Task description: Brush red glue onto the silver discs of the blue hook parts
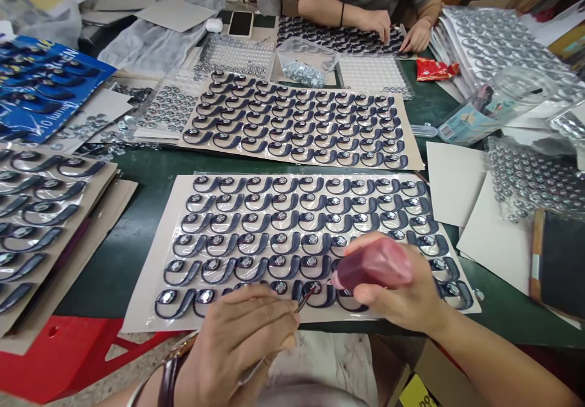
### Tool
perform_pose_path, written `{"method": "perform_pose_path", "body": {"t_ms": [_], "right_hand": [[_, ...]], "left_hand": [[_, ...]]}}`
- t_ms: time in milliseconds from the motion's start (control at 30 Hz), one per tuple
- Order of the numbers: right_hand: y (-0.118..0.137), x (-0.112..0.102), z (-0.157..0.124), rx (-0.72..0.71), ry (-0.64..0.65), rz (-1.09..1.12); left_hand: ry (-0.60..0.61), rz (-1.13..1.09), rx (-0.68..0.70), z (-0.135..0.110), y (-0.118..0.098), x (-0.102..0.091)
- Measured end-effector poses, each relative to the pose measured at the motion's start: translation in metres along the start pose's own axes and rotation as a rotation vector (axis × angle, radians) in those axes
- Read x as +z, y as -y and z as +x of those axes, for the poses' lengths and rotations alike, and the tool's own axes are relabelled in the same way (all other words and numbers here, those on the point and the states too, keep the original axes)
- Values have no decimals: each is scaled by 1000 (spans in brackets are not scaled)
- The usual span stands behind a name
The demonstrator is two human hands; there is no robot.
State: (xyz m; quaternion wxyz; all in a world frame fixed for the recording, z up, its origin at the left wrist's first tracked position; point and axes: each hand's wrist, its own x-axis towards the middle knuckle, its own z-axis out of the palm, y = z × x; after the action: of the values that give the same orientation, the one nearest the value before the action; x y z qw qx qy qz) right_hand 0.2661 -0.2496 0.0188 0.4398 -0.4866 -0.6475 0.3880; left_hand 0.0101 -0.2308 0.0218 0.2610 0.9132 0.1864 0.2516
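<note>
My left hand (242, 340) is closed around a slim pointed tool (306, 298), whose tip touches or nearly touches a dark curved earpiece-shaped part (325, 298) in the front row. Whether the tool is tweezers or a pick I cannot tell. In my right hand (414, 300) is a soft reddish squeeze bottle (377, 264), tilted with its nozzle down toward that same part. Both hands are over a pale card (153, 261) with rows of these dark parts under clear film, each bearing a round silvery piece. My hands hide some front-row parts.
Behind lies another filled card (415, 151); more are stacked at left (59, 254). A clear tub (308, 69) and bead trays (375, 75) stand farther back. Across the table a co-worker's hands (415, 35) are at another card. A plastic jar (489, 108) lies at right.
</note>
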Motion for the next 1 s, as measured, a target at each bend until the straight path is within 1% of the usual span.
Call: {"method": "perform_pose_path", "body": {"t_ms": [67,133,200,267,333,367,467,533,600,733,833,900,1000], "right_hand": [[6,-12,4,165,124,45],[7,-19,9,254,205,62],[5,-22,15,294,239,85],[1,-20,21,303,212,105],[-4,-14,29,271,142,95],[-6,-10,32,233,92,75],[-12,2,41,53,-71,-30],[-16,9,44,-74,-143,-92],[-21,14,44,-146,-144,-110],[-28,18,41,-200,-96,-135],[-31,19,40,-256,-102,-175],[-33,19,39,-276,-99,-189],[-34,19,38,-270,-87,-204]], "left_hand": [[16,31,64,1,-1,-1],[10,61,98,3,-2,-2],[-15,85,108,5,-1,-3],[-52,103,124,9,0,-5],[-80,142,145,12,3,-7],[-82,169,155,14,5,-7],[-58,250,173,17,10,-6],[-40,289,183,17,13,-2],[-24,325,198,15,13,2],[28,418,215,9,8,10],[21,471,193,10,3,12],[4,472,193,12,2,12],[19,470,201,14,2,12]]}}
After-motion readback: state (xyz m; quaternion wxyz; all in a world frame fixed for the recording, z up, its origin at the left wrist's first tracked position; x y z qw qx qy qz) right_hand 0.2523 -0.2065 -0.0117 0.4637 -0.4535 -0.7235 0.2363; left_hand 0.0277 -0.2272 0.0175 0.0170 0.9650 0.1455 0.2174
